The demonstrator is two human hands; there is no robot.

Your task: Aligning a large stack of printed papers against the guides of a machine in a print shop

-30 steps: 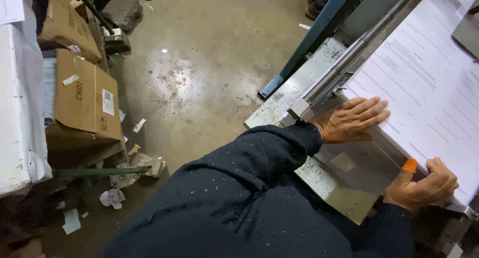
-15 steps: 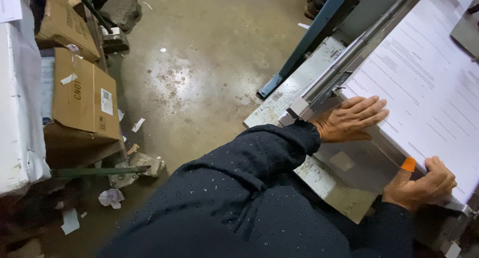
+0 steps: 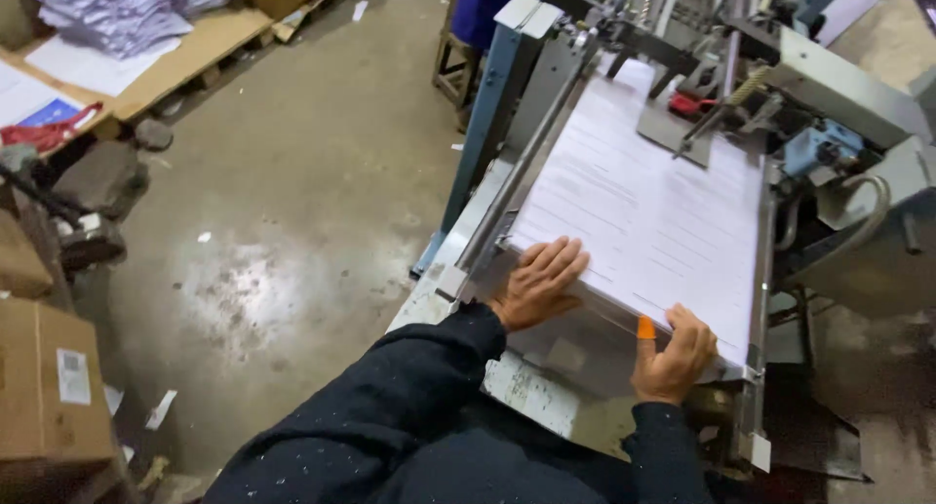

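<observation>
Left hand (image 3: 536, 285) lay flat, fingers spread, on the near corner of the printed paper stack (image 3: 643, 212), centre-right of frame. Right hand (image 3: 673, 353) curled over the stack's near edge, 1 finger in an orange fingertip cover (image 3: 645, 327). Stack sat in the feeder machine (image 3: 829, 104); metal side rail (image 3: 526, 163) bounded its left. Cardboard box (image 3: 49, 387) lower left; paper piles (image 3: 117, 12) upper left.

There is only one view, from a camera on the person's head. It looks steeply down and forward, toward 1 o'clock, over the dark sleeves. It is near: both hands, the left hand (image 3: 536, 285) and the right hand (image 3: 671, 353), fill the lower middle. The paper stack (image 3: 643, 212) on the machine stretches to 1 o'clock, the concrete floor (image 3: 283, 202) lies at 10 o'clock.
</observation>
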